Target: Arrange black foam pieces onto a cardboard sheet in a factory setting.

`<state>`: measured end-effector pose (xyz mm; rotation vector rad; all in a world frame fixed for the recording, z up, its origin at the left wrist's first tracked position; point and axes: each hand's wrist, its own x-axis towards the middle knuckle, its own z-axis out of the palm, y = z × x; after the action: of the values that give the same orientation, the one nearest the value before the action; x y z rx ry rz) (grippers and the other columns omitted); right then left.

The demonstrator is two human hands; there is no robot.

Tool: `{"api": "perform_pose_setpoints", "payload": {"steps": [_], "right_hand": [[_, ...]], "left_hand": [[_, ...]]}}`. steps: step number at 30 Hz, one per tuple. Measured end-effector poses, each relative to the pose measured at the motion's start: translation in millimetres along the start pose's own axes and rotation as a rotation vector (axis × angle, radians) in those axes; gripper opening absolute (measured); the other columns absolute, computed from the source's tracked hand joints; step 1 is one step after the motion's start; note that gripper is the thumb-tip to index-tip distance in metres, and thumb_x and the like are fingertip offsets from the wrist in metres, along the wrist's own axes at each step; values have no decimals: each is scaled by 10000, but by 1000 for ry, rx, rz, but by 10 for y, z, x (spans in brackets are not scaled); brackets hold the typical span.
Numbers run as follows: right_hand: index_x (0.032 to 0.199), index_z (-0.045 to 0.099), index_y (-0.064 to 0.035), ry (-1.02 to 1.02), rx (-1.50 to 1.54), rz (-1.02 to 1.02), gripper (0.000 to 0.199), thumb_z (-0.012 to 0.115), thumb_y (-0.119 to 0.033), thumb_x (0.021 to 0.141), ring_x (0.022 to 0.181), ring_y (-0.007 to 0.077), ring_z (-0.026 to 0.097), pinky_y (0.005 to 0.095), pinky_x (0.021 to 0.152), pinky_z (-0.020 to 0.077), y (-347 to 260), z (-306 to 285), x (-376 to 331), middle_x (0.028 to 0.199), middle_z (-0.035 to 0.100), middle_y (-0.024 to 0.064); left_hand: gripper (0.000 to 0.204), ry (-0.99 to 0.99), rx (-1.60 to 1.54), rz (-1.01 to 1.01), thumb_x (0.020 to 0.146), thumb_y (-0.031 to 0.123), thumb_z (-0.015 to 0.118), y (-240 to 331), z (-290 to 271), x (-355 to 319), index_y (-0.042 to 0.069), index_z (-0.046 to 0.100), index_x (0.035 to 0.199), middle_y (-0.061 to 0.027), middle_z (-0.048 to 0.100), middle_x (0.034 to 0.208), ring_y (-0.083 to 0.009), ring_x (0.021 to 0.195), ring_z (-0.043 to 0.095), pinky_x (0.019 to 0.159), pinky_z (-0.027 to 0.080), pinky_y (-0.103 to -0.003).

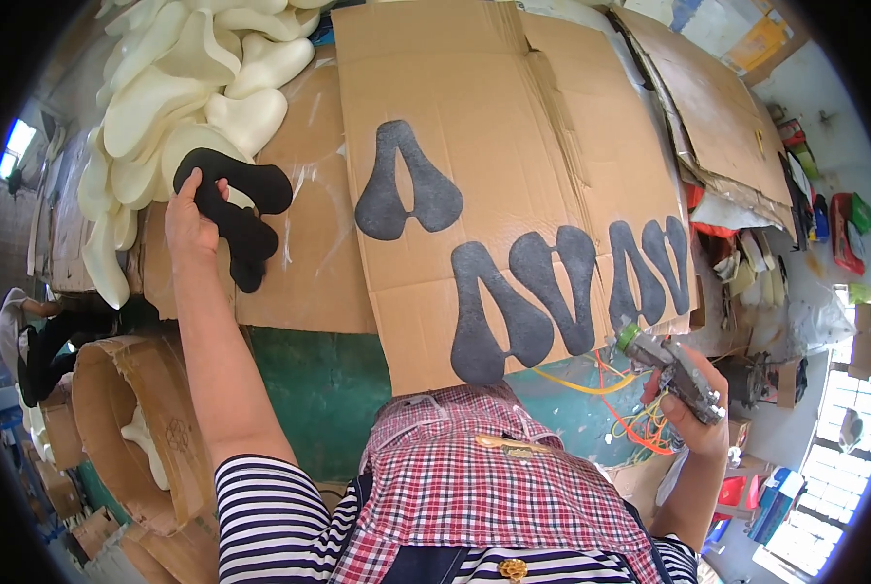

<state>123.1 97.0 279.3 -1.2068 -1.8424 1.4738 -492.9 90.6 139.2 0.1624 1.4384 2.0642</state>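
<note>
Nearest the camera is a red checked apron (pixel 474 487) over a striped shirt, and just above it at the right the right hand (pixel 693 409) is closed around a grey spray gun (pixel 674 375). At the far left the left hand (pixel 194 226) grips a black saddle-shaped foam piece (pixel 240 219), held beside the pile of cream foam pieces (pixel 182 88) on the bench. The step in hand seems to be setting out a coated piece, and the next move, as I judge, calls for a free place away from the dark sprayed outlines (pixel 533 282) on the cardboard sheet (pixel 455 78).
</note>
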Motion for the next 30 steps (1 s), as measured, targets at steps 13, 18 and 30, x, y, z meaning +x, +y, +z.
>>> {"api": "perform_pose_setpoints", "payload": {"steps": [13, 18, 30], "right_hand": [[1295, 470, 41, -35, 54, 21, 547, 681, -158, 831, 835, 164, 604, 308, 760, 488, 277, -369, 22, 909, 632, 84], [1307, 465, 29, -66, 177, 20, 553, 683, -163, 837, 874, 165, 608, 314, 789, 488, 628, -655, 15, 954, 634, 84], [1330, 470, 3, -29, 138, 105, 596, 699, -223, 828, 859, 184, 616, 331, 777, 484, 1268, -1768, -65, 922, 636, 95]], "left_hand": [[281, -348, 277, 12, 876, 154, 664, 218, 965, -808, -11, 610, 1097, -60, 669, 981, -136, 852, 648, 747, 538, -278], [218, -587, 256, -96, 893, 145, 636, 24, 1573, -970, 9, 619, 1063, -48, 679, 957, -134, 837, 656, 743, 544, -282], [259, -74, -72, -137, 877, 21, 531, -1386, 3550, -731, 12, 507, 1134, -155, 586, 1074, -296, 854, 626, 634, 585, -425]]}}
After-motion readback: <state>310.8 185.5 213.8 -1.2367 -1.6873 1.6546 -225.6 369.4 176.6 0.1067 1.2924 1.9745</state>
